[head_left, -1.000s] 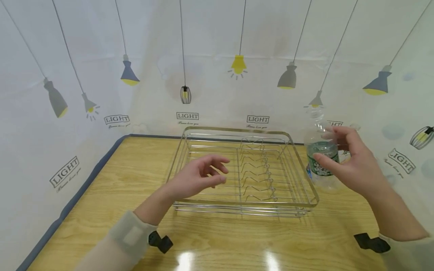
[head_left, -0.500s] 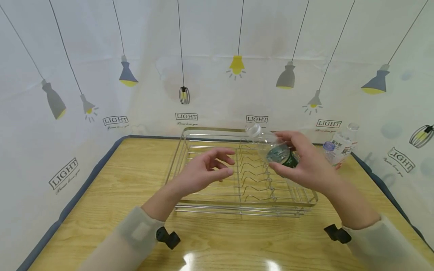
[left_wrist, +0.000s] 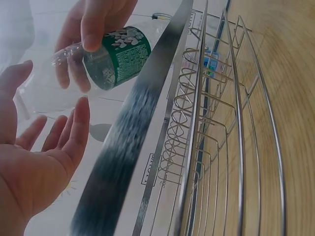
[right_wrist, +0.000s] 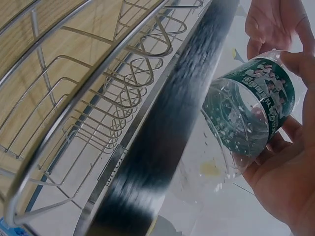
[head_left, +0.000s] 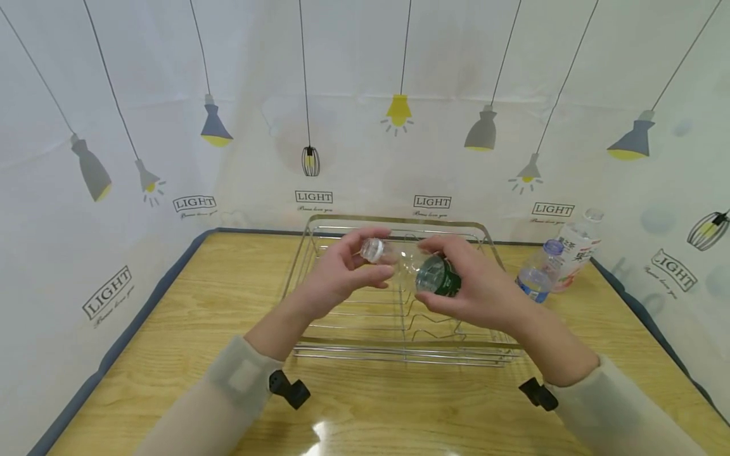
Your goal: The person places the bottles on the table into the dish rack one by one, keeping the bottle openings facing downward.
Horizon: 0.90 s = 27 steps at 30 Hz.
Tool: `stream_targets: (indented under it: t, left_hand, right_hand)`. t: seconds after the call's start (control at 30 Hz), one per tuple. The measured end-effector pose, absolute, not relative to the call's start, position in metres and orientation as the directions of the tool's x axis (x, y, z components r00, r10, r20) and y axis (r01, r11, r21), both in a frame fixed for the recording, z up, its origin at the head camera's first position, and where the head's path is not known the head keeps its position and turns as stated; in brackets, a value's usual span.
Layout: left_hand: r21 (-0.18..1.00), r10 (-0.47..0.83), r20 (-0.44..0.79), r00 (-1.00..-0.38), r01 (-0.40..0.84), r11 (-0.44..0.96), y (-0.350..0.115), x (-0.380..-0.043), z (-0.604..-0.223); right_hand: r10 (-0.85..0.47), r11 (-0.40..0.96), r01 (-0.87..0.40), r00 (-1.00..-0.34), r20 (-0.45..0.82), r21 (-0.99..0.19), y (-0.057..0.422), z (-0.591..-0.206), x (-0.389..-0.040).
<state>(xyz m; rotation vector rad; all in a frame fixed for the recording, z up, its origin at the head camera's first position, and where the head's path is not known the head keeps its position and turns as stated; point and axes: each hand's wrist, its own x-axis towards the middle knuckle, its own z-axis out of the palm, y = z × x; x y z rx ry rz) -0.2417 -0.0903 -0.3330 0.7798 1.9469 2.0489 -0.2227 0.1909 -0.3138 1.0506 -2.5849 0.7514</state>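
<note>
My right hand (head_left: 479,285) grips a clear plastic bottle (head_left: 438,277) round its green label. The bottle is tilted on its side above a metal wire dish rack (head_left: 399,343), its clear capped end pointing left. My left hand (head_left: 333,278) is at that end, with thumb and fingers spread either side of the cap (head_left: 372,250). A gap shows between the left fingers and the bottle in the left wrist view, where the bottle label (left_wrist: 129,55) faces the camera. Droplets cling inside the clear bottle base (right_wrist: 236,118) in the right wrist view.
Right of the rack stand a small bottle with a purple cap (head_left: 553,247) and a taller bottle with a white, red-marked label (head_left: 578,244). The wooden table (head_left: 188,304) meets a lamp-printed curtain (head_left: 256,126) at the back and sides.
My right hand has carried the clear bottle left from beside the rack to above it, tipping it from upright onto its side. The left hand has shifted slightly, to the cap end.
</note>
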Motion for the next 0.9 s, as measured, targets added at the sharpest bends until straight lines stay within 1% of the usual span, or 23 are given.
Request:
stream_targets:
  t: [0.27,0.43,0.57,0.77,0.9]
  left_hand:
    - [0.979,0.536,0.197,-0.821,0.192,-0.067,-0.094,-0.243,-0.330]
    - [0.975,0.532,0.169,-0.830,0.218,0.030,-0.096,-0.242,-0.330]
    - [0.962,0.521,0.181,-0.834,0.261,0.085,-0.098,-0.241,-0.333]
    - [0.967,0.508,0.191,-0.840,0.250,0.050,-0.102,-0.241,-0.337]
    - [0.967,0.493,0.211,-0.844,0.252,0.019,-0.110,-0.240,-0.336]
  right_hand:
    - [-0.586,0.647,-0.695,-0.716,0.379,-0.313,0.188,-0.314,-0.222]
    - [-0.597,0.654,-0.702,-0.708,0.376,-0.283,0.186,-0.314,-0.221]
    - [-0.602,0.659,-0.699,-0.711,0.364,-0.277,0.187,-0.314,-0.221]
    - [-0.579,0.660,-0.668,-0.744,0.334,-0.342,0.196,-0.313,-0.220]
    - [-0.548,0.650,-0.649,-0.761,0.348,-0.395,0.212,-0.312,-0.221]
